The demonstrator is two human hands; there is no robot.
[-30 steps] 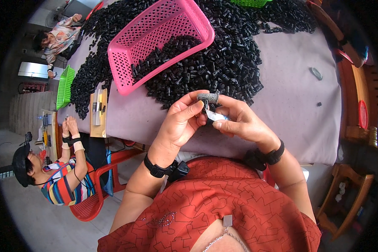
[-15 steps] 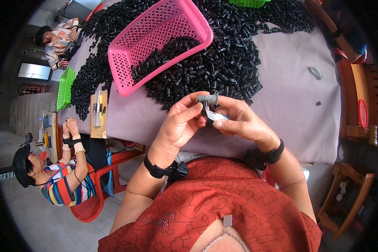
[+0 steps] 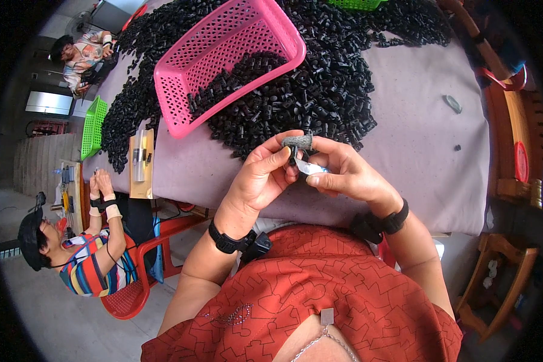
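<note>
Just over here, on the near side of the pink basket (image 3: pixel 174 102) and a little to its right, the left hand (image 3: pixel 259 169) pinches a small black part (image 3: pixel 294 155) between thumb and fingers. The right hand (image 3: pixel 350 172) grips a pale strip (image 3: pixel 309 167) under its thumb, its forefinger at a grey roll (image 3: pixel 297 143) above the part — whether the roll is worn on a finger or merely held, I can't tell. The fingertips sit close together, presumably so each hand steadies the other over something so small. The basket seems tipped on the black pile (image 3: pixel 338 102), perhaps to keep its pieces within easy reach.

The basket is moulded plastic, pierced with little holes; the pile is stubby, tube-like bits, hard and shiny. The roll looks rough and speckled, the strip flat and smooth with a narrow end toward the part — and underneath, the cloth (image 3: pixel 419 133) is mauve-grey and softly creased
</note>
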